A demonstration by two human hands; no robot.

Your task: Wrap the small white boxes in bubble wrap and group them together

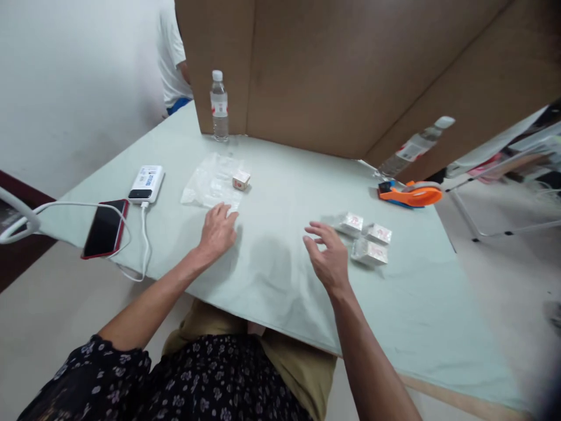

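Observation:
My left hand (219,229) hovers low over or rests on the pale green tabletop, its fingers loosely spread and holding nothing. Just beyond its fingertips lies a crumpled clear plastic bag (205,182), with one small printed box (241,180) at the bag's right side. My right hand (328,254) is open, thumb and fingers apart, with nothing between them. To its right sit several small white boxes in a group: one box at the back left (350,223), another at the right (378,234) and a third in front (370,251). They look wrapped in shiny film.
A tall cardboard panel (307,76) stands along the table's back. Before it are an upright water bottle (220,111) and a tilted bottle (414,149). An orange tape dispenser (412,194) lies right; a power bank (146,182), phone (105,229) and white cable (144,240) lie left. A person (172,58) is behind.

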